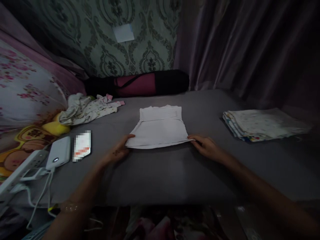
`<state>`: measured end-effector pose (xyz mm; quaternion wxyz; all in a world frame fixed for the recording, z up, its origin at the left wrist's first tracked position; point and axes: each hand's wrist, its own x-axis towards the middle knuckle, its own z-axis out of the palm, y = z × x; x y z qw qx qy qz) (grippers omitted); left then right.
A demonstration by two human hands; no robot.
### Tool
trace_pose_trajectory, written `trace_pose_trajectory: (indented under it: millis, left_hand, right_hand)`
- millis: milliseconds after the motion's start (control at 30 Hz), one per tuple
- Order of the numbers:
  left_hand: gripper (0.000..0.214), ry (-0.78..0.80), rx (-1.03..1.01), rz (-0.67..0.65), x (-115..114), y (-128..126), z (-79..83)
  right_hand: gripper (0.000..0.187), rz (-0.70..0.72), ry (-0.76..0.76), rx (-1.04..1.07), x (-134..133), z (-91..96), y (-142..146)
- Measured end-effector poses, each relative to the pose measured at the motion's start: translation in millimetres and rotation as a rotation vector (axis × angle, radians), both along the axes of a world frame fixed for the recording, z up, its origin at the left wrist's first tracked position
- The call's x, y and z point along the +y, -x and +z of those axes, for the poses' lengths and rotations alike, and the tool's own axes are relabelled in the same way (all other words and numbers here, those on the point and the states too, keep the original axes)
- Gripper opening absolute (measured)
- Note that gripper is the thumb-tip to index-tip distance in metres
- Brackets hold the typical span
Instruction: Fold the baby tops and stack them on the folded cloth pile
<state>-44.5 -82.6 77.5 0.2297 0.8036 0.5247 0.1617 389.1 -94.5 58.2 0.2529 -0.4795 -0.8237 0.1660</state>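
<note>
A folded white garment (pixel 160 131) is laid on the grey sheet (pixel 160 180). Its near left corner is pinched by the left hand (pixel 119 149), its near right corner by the right hand (pixel 206 147). To the garment's right, a stack of printed cloths (pixel 265 123) is placed; to its left, a white power bank (pixel 59 151) and a crumpled printed garment (pixel 86 111) are seen. Behind it, a black-and-maroon bag (pixel 140 84) is set lengthwise.
</note>
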Motion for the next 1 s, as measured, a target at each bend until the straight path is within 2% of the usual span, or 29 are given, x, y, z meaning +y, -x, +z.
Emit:
trace_pose_trajectory:
  millis: [100,200,300,367,467,600,767,900,1000]
  left_hand:
    - [0.05,-0.11,-0.011,0.015,8,-5,-11.7]
    - [0.035,-0.207,0.041,0.014,13,-6,-18.6]
    - [0.035,-0.288,0.093,-0.021,13,-3,-18.4]
    - [0.041,-0.305,0.088,-0.11,12,2,-16.5]
    - [0.047,-0.245,0.065,-0.248,11,9,-14.2]
    - [0.051,-0.184,0.076,-0.274,6,11,-7.4]
    - [0.048,-0.151,0.067,-0.354,-23,16,1.8]
    - [0.046,-0.113,-0.032,-0.339,-49,24,-4.7]
    - [0.044,-0.027,-0.161,-0.238,-55,20,-3.7]
  right_hand:
    - [0.034,-0.041,0.054,-0.022,0,4.3,0]
    - [0.033,-0.014,0.029,-0.024,-1,8.3,2]
    - [0.032,0.049,-0.053,-0.027,-3,10.1,1]
    - [0.032,0.065,-0.095,-0.036,-4,11.3,-2]
    - [0.032,0.07,-0.1,-0.057,-4,16.4,-7]
    - [0.032,0.067,-0.106,-0.084,-9,29.6,-15]
    - [0.03,0.077,-0.153,-0.114,-42,43.5,-23]
    - [0.032,0.096,-0.069,-0.127,-73,48.4,-28]
    - [0.03,0.097,0.033,-0.067,-73,51.5,-25]
